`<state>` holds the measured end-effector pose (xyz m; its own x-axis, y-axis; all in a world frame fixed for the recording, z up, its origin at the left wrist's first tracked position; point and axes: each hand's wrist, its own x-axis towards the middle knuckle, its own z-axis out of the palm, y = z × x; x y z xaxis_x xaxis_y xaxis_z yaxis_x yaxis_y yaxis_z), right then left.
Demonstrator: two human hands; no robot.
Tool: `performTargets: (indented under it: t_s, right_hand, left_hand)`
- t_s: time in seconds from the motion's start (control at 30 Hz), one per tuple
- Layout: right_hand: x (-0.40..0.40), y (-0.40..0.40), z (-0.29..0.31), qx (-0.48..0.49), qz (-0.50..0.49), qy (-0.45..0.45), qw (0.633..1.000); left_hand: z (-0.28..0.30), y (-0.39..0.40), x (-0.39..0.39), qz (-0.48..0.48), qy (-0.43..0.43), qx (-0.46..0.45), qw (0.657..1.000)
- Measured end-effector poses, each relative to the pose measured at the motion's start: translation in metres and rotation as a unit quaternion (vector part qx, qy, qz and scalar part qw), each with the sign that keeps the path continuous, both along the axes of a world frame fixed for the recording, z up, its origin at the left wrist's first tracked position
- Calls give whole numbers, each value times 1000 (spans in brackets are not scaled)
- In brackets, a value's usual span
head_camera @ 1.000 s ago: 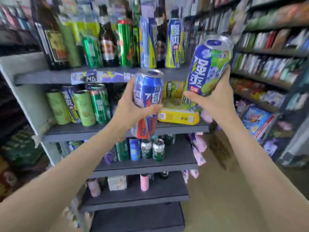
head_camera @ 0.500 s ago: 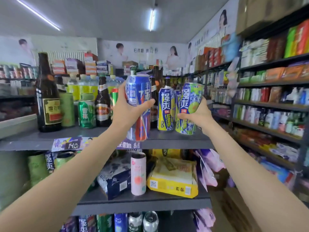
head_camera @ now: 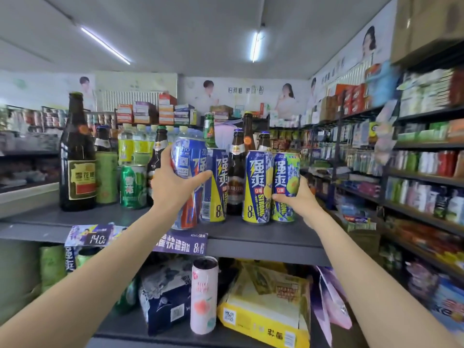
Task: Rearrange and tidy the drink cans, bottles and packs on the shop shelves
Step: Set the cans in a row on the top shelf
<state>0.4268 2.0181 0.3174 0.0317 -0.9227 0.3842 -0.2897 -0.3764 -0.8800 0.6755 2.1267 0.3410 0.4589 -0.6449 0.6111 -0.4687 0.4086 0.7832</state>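
My left hand [head_camera: 173,187] grips a tall blue and red can [head_camera: 187,172], tilted, its base at the front edge of the top shelf [head_camera: 263,234]. My right hand [head_camera: 298,199] holds a blue and green can [head_camera: 285,182] that stands upright on that shelf. Between them stand two blue and yellow cans, one [head_camera: 218,187] against the left can, the other [head_camera: 257,187] touching the green can.
Brown beer bottles [head_camera: 76,156], green cans [head_camera: 133,185] and more bottles crowd the back of the top shelf. On the shelf below are a pink can [head_camera: 204,295], a dark carton [head_camera: 165,297] and a yellow carton [head_camera: 266,315]. Stocked shelves [head_camera: 424,177] line the aisle on the right.
Both hands rose from the middle shelf to the top shelf with their cans. The green can now stands on the shelf by the yellow can; the blue and red can came down to the shelf edge.
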Motion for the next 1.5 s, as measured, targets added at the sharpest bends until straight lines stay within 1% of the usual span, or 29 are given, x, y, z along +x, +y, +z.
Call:
performTargets:
  t_s: [0.07,0.1,0.17,0.23,0.3,0.43,0.53,0.63,0.7,0.77,0.93,1.0,1.07,1.13,1.2,1.3,1.4,1.47,1.5]
  right_hand:
    - [0,2,0,-26,-43,22,999]
    - [1,6,2,-63,-78,38,994]
    - [7,19,10,-176,-140,64,972]
    - [19,38,23,-288,-152,95,941]
    - [36,52,36,-342,-120,150,920]
    - [82,61,42,-333,-3,210,919]
    - [114,51,34,-299,32,249,921]
    - [135,42,28,-256,27,248,934]
    - [142,39,27,-249,13,245,937]
    - [145,38,30,-250,-21,252,935]
    - [157,41,30,-247,-125,324,905]
    - [163,44,31,-245,-166,366,882]
    - [168,46,34,-265,-193,397,857]
    - [174,47,41,-306,-174,388,852]
    - [184,47,50,-336,-129,372,855]
    - [212,45,61,-311,-60,372,872]
    - [239,36,58,-268,-72,413,868]
    - [248,30,53,-251,-94,404,875]
    - [251,30,50,-252,-105,383,882]
  left_hand:
    - [0,-7,5,25,1,26,999]
    - [-1,-11,8,36,1,37,999]
    - [-2,-15,10,50,2,60,997]
    - [-3,-18,11,53,8,69,996]
    - [-4,-20,12,42,23,70,996]
    - [-6,-25,30,23,53,77,995]
    - [-6,-23,46,20,59,75,995]
    - [-6,-23,64,3,71,58,996]
    - [-6,-23,71,-5,71,55,996]
    - [-6,-24,76,-10,58,59,997]
    - [-7,-29,82,-8,25,68,997]
    - [-9,-33,87,-17,27,70,997]
    - [-9,-31,94,-51,19,79,995]
    - [-8,-25,101,-91,8,86,992]
    - [-9,-23,110,-109,12,80,991]
    - [-8,-17,123,-101,31,63,992]
    - [-6,-12,138,-93,27,71,993]
    - [-5,-8,144,-101,27,75,992]
    - [-5,-6,147,-107,34,73,991]
